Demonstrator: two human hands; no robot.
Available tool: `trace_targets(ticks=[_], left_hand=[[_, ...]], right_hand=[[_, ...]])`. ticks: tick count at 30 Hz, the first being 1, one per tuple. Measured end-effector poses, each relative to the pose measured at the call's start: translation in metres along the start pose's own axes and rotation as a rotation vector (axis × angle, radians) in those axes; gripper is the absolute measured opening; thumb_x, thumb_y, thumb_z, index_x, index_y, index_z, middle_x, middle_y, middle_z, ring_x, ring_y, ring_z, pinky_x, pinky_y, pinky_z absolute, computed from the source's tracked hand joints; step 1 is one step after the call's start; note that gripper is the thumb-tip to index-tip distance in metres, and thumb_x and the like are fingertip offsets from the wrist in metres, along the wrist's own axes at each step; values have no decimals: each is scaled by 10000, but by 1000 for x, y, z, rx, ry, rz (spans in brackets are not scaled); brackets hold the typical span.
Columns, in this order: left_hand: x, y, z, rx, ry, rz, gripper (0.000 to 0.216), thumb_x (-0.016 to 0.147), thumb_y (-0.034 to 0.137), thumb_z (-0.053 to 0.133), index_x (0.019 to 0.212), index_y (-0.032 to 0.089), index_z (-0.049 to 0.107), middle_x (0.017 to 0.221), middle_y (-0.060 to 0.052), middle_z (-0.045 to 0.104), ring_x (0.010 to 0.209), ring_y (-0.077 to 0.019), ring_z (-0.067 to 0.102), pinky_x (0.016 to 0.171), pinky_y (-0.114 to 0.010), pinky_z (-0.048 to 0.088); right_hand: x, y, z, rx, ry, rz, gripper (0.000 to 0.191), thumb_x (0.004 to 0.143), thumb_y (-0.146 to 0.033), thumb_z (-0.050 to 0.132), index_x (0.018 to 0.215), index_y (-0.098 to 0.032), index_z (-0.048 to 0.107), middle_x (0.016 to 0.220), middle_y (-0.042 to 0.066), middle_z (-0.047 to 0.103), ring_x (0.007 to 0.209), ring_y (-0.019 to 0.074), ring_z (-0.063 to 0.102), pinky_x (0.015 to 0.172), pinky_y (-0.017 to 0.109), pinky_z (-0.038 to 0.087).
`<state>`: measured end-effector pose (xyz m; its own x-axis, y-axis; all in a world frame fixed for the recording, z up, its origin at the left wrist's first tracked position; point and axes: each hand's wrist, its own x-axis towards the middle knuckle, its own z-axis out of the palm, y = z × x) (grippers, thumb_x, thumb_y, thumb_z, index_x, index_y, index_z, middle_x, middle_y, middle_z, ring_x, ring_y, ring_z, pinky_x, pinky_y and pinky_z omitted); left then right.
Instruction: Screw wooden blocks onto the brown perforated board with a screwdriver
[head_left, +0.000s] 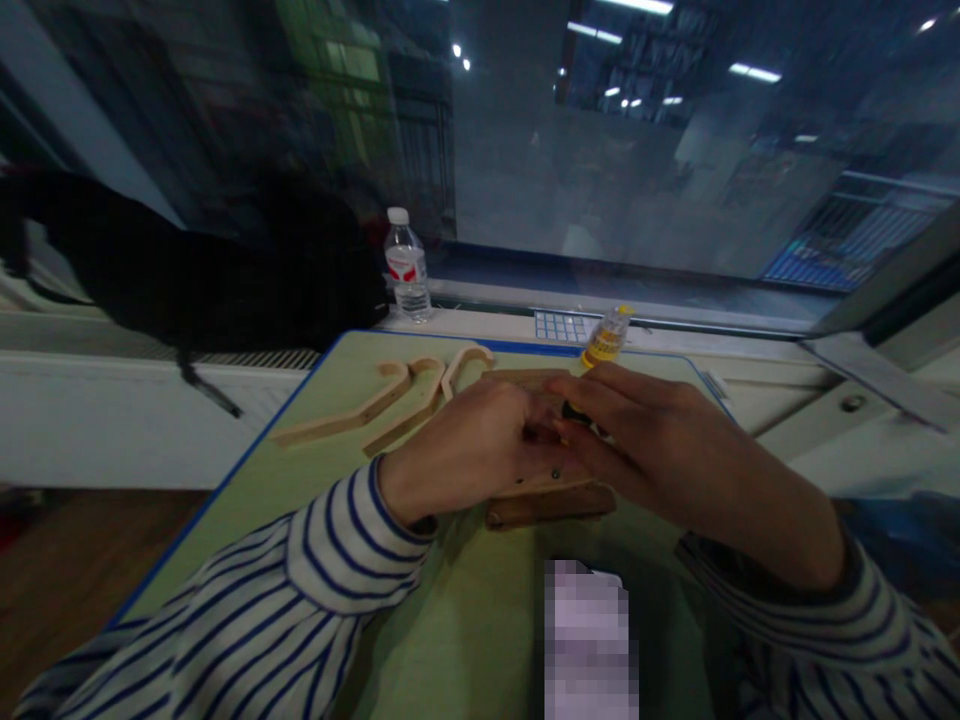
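My left hand (pixel 472 445) and my right hand (pixel 645 440) meet over a wooden piece (pixel 551 502) that lies on the green table (pixel 315 440). The fingers of both are curled and pinched together around something small and dark between them, which I cannot make out. Small dark dots, perhaps screws, show on the wood below the fingers. Three curved wooden parts (pixel 390 395) lie side by side beyond my left hand. A small bottle with a yellow cap and label (pixel 606 338) is tilted just behind my right hand.
A clear water bottle (pixel 407 266) stands on the window ledge at the back. A dark bag (pixel 225 270) lies to its left. A blurred pale object (pixel 589 640) rests near the table's front edge. A large window fills the background.
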<state>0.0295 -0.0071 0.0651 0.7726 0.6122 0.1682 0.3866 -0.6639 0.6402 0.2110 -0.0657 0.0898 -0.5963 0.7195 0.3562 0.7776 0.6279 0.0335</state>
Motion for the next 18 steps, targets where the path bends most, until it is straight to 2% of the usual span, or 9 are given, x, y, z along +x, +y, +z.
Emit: trace_targets(ticks=[5,10,13,18], left_hand=[[0,-4,-1,55,-29,-66,221,862,335,569,802,185,722,713,26,675,686,-122,613,575,-208,356],[0,-6,-1,-3,-68,-25,215,865,306,546,811,184,715,748,20,689,715,-126,617,608,-206,393],[1,-8,-1,-54,-85,1,211,871,284,534,821,180,712,772,15,700,736,-125,625,643,-205,414],[2,-9,0,-66,-131,-37,258,892,295,497,848,172,720,777,7,702,719,-124,613,662,-217,419]], right_hand=[[0,-1,-1,54,-39,40,311,980,-303,403,1203,-146,554,1045,95,642,890,231,624,770,394,524],[-1,-1,-2,122,-36,0,330,973,-258,416,1253,-117,516,1106,121,641,951,224,615,809,369,507],[0,-1,-1,106,-32,0,332,974,-250,421,1256,-105,520,1094,125,640,934,214,617,796,352,506],[2,-4,-1,26,-36,21,342,984,-253,401,1277,-112,508,1016,105,639,882,219,624,752,359,512]])
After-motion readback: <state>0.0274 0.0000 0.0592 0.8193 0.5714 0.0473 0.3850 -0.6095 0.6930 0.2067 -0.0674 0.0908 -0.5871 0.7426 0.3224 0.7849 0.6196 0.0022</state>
